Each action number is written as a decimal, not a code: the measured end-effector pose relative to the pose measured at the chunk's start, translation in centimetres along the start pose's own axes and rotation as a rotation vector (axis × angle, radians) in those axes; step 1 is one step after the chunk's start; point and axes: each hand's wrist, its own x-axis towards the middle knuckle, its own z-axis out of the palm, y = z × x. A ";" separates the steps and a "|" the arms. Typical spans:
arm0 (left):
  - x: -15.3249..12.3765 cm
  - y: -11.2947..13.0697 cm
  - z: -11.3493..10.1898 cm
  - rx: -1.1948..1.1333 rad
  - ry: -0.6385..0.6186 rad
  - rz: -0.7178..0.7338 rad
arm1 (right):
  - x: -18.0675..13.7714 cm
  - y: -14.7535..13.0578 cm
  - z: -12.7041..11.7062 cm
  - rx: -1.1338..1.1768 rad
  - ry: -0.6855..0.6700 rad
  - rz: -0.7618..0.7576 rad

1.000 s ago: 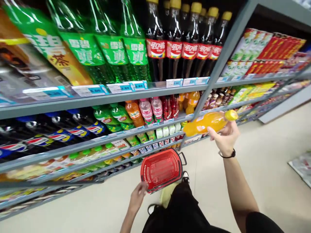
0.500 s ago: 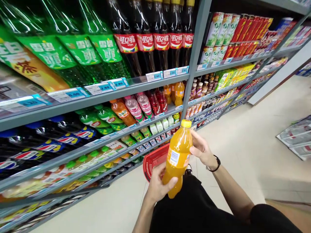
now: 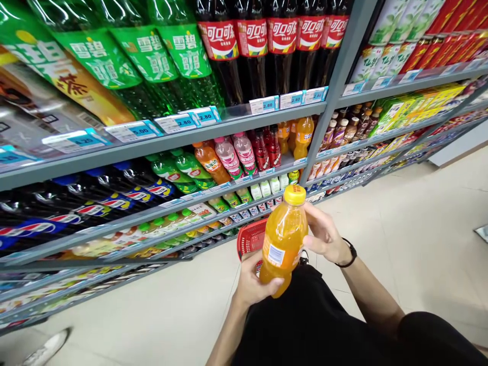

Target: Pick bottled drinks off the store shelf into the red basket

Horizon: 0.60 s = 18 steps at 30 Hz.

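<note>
In front of me is a plastic bottle of orange soda (image 3: 286, 229) with a yellow cap and a white barcode patch on its label. It leans slightly, cap up and toward the shelves. My left hand (image 3: 252, 282) is closed around its lower part, thumb across the front. At the upper right side, my right hand (image 3: 327, 238) grips it near the shoulder; some of its fingers are hidden behind the bottle. A black band circles my right wrist.
A red basket (image 3: 246, 238) is on the floor beyond the bottle, partly hidden. Shelves of drinks run along the left and ahead, with cola bottles (image 3: 282, 38) and similar orange bottles (image 3: 304, 136). Another person's white shoe (image 3: 49, 348) shows at the lower left.
The view has swung left, so the shelves sit further right in it. The bottle's cap has tipped toward me, showing its top. A white shoe has come into view. Both hands keep hold.
</note>
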 end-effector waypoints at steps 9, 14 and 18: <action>0.3 -0.5 -0.2 -0.040 -0.009 -0.082 | 0.9 0.0 -0.3 0.005 0.045 0.008; 0.3 -0.4 0.0 -0.200 -0.045 -0.144 | 0.9 0.6 -0.6 -0.005 0.110 0.029; 0.1 -0.2 0.7 -0.422 -0.064 -0.299 | 1.3 1.5 -0.7 -0.008 0.214 0.134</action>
